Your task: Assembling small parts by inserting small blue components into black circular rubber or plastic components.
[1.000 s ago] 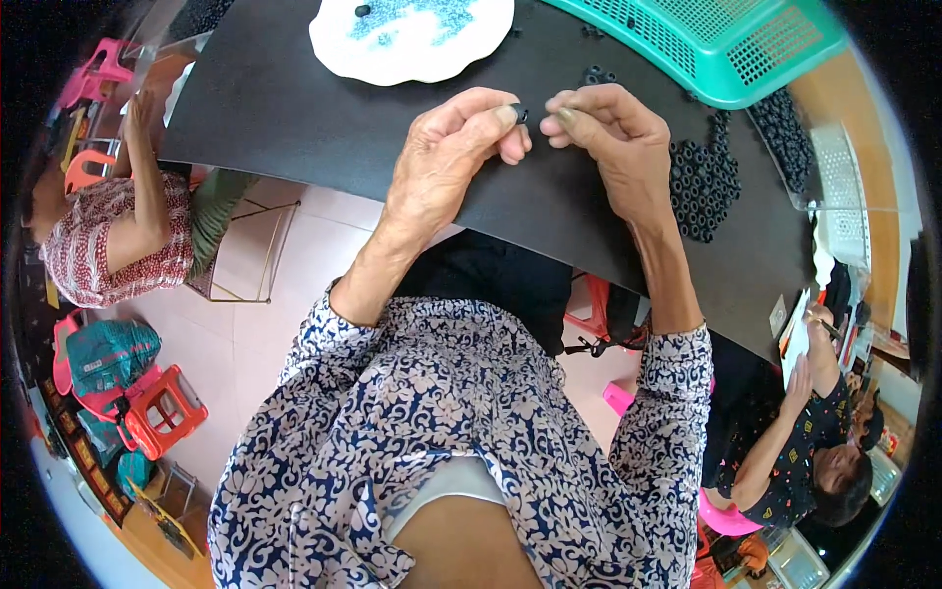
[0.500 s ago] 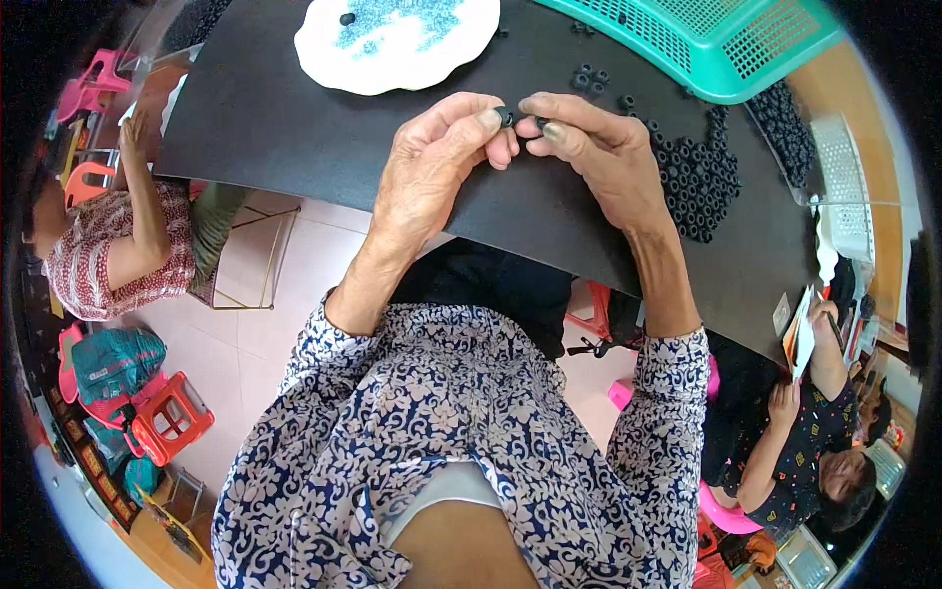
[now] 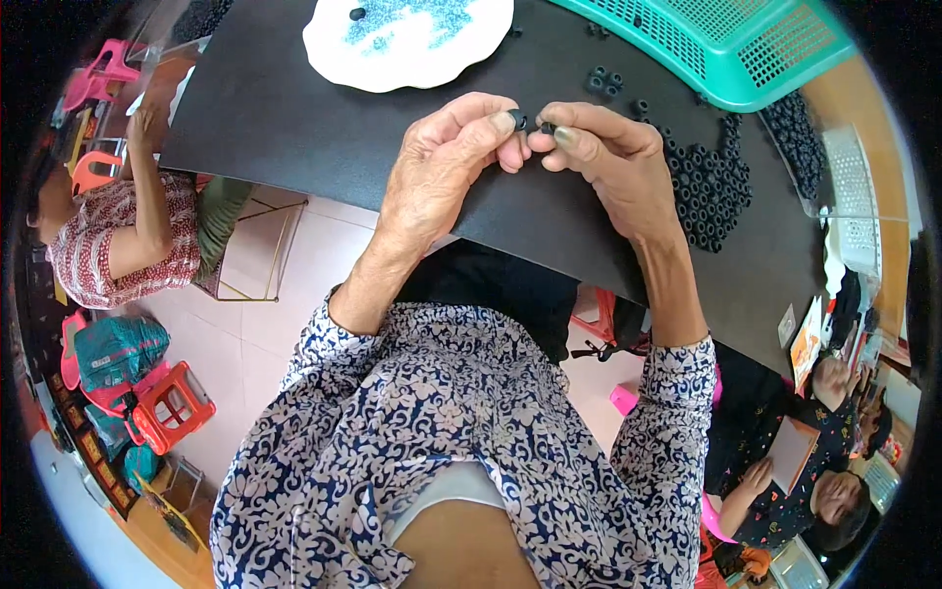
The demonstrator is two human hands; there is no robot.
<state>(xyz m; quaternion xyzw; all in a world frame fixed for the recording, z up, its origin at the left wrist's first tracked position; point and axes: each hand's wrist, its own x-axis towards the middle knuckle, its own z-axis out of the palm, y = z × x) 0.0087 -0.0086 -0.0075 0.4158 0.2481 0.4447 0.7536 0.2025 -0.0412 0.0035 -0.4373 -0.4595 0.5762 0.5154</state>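
Observation:
Between the thumb and fingers of my left hand is pinched a small black ring-shaped part. Close to it, fingertips nearly meeting, my right hand pinches another small black piece, mostly covered by the fingers. Both hands are raised over the dark table. Many black ring-shaped parts lie in a pile just right of my right hand. Beyond my left hand stands a white scalloped plate with tiny blue bits and one black piece on it.
A green plastic basket stands at the far right. Beside it, a clear container holds more black parts, near a white perforated basket. One person sits at the left; another, holding a notebook, is at the lower right. Red stools stand lower left.
My hands stay pinched close together, with the two small pieces still in them. The view has shifted slightly. At the right, the other person has moved the papers and now holds a notebook lower down.

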